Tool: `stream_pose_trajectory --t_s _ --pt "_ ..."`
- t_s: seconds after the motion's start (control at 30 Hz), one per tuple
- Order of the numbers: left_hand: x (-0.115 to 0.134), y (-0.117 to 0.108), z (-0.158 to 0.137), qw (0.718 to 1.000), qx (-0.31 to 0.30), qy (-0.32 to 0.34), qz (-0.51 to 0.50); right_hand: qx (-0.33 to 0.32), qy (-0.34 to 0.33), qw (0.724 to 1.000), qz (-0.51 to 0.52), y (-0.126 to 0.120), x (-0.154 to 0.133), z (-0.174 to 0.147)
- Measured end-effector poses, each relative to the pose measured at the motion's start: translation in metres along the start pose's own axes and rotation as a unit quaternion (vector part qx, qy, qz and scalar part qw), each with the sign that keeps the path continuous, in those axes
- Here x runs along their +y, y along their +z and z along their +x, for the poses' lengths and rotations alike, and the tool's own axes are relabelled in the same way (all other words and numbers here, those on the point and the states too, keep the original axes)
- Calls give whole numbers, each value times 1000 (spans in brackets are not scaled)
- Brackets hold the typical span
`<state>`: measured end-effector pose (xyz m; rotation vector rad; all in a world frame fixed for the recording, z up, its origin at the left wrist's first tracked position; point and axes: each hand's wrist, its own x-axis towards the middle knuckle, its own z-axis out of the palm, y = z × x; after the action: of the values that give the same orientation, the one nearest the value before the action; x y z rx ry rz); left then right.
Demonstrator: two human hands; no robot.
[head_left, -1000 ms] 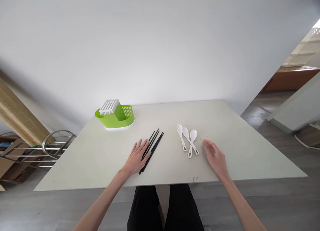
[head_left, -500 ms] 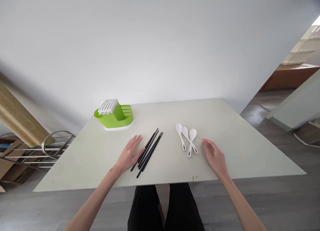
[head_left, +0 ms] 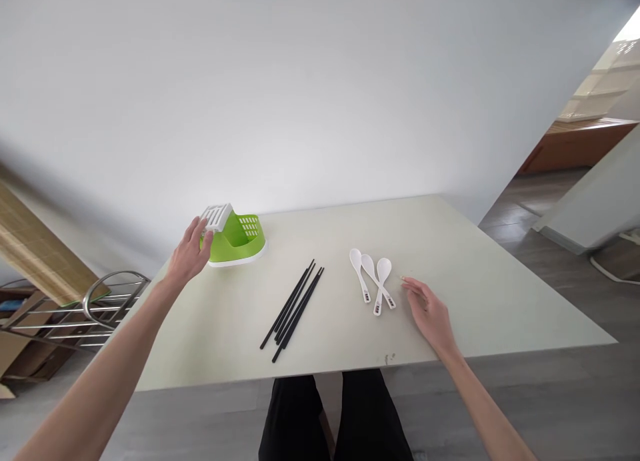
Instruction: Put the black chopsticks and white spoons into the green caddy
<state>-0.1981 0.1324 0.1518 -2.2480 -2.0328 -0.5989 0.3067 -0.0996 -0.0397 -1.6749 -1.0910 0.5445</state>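
Observation:
My left hand is at the left end of a green and white utensil caddy, its fingers stretched out and covering part of the caddy; whether they touch it I cannot tell. The caddy has a white slotted top and a basket side with square holes. Several black chopsticks lie loosely side by side, slanting, between my hands. Three white spoons lie to their right, two with crossed handles. Just right of the spoons my right hand rests on the table, fingers loosely bent and holding nothing.
The pale table has its back edge against a white wall. A metal rack and a rolled bamboo mat stand off the left edge. Grey floor shows beyond the right edge.
My left hand has moved from beside the chopsticks, away to the left, up to the caddy. My right hand, the chopsticks and the spoons stay in place.

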Motion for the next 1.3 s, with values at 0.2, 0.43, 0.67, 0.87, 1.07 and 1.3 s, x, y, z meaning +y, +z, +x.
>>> stream_pose_trajectory --t_s 0.2,0.43,0.67,0.87,1.07,1.3 --pt "41 13 -3 1000 -4 9 9 0 -2 1000 -7 1 -1 2" --pt "123 43 -2 995 -23 97 9 2 -9 1000 -9 1 0 3" --pt "191 71 1 983 -43 168 -53 -1 0 1000 6 2 -3 4" --pt "226 83 -3 971 -57 211 -91 -6 -4 1000 11 3 -2 5" --pt "245 85 -10 965 -77 226 -112 -2 -7 1000 10 3 -2 5" --pt "254 89 -17 962 -69 240 -111 2 -14 1000 15 6 -2 6"
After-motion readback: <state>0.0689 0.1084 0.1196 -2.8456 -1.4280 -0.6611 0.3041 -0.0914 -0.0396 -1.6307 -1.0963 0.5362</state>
